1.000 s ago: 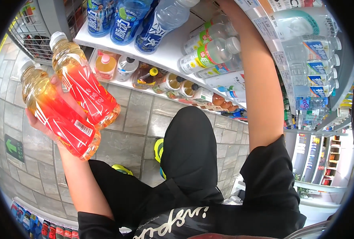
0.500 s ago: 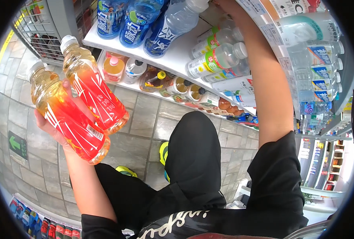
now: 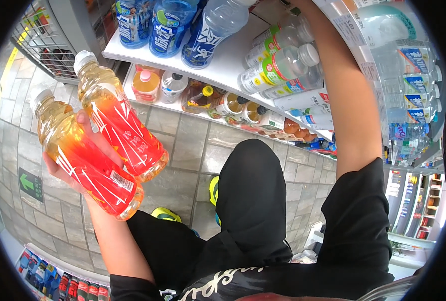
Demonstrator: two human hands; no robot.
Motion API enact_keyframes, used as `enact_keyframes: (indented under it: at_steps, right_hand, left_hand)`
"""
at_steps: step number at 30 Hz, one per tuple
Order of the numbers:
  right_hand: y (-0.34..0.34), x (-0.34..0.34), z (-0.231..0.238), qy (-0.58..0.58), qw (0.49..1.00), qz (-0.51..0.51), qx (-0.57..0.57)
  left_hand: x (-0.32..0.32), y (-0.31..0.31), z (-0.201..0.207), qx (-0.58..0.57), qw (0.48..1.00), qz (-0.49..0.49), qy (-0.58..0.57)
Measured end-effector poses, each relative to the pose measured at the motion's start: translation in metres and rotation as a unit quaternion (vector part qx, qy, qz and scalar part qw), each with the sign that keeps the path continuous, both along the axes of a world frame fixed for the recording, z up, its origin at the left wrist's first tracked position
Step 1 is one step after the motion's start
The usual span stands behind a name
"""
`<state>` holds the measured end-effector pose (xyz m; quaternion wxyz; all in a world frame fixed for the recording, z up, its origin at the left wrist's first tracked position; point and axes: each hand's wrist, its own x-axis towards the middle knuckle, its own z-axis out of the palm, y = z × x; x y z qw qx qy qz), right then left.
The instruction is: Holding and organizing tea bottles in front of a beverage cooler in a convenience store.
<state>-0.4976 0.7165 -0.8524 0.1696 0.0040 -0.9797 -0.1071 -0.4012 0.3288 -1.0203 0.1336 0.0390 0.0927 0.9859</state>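
Note:
My left hand [image 3: 58, 173] is closed around two clear plastic drink bottles of pale yellow liquid, held side by side with their white caps up and tilted left. The nearer bottle [image 3: 87, 165] has a red label with white streaks and a barcode; the farther bottle [image 3: 127, 133] wears a similar red label. My right forearm [image 3: 356, 100] reaches far forward past the shelf's edge. The right hand itself lies beyond the upper edge of the picture. Close to that arm, clear bottles with green-and-yellow labels [image 3: 268, 72] lie on the white shelf [image 3: 223, 60].
Blue-labelled bottles [image 3: 170, 30] stand at the shelf's front left. A lower shelf carries various drinks, among them a yellow-capped dark bottle [image 3: 198, 98]. Clear water bottles [image 3: 416, 83] are at the right. A wire basket [image 3: 47, 40] stands far left, and grey tiles [image 3: 175, 145] cover the floor.
The shelves and right arm appear slightly farther right as the view shifts. Both red-labelled bottles stay in my left hand, a little lower in the picture. The right hand remains out of sight.

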Motion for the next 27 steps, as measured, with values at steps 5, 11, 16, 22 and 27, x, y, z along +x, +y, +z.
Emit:
enact_keyframes:
  at_steps: [5, 11, 16, 22, 27]
  right_hand:
    - [0.002, 0.007, 0.000, 0.002, 1.000, 0.005, 0.003]
    - [0.001, 0.014, -0.003, 0.002, 1.000, 0.005, 0.001]
    - [0.002, 0.024, 0.001, 0.008, 1.000, 0.003, 0.014]
    - [-0.005, 0.039, -0.002, 0.022, 0.999, 0.006, 0.034]
    - [-0.013, 0.058, -0.002, 0.053, 0.996, 0.008, 0.074]
  left_hand:
    - [0.002, 0.002, -0.004, -0.032, 0.999, -0.011, -0.027]
    - [0.004, 0.002, -0.004, -0.069, 0.996, 0.003, -0.061]
    - [0.002, 0.005, -0.005, -0.036, 0.998, -0.032, -0.031]
    - [-0.003, 0.001, -0.007, -0.036, 0.999, -0.023, -0.021]
    - [-0.006, -0.001, -0.005, -0.016, 0.998, -0.034, -0.041]
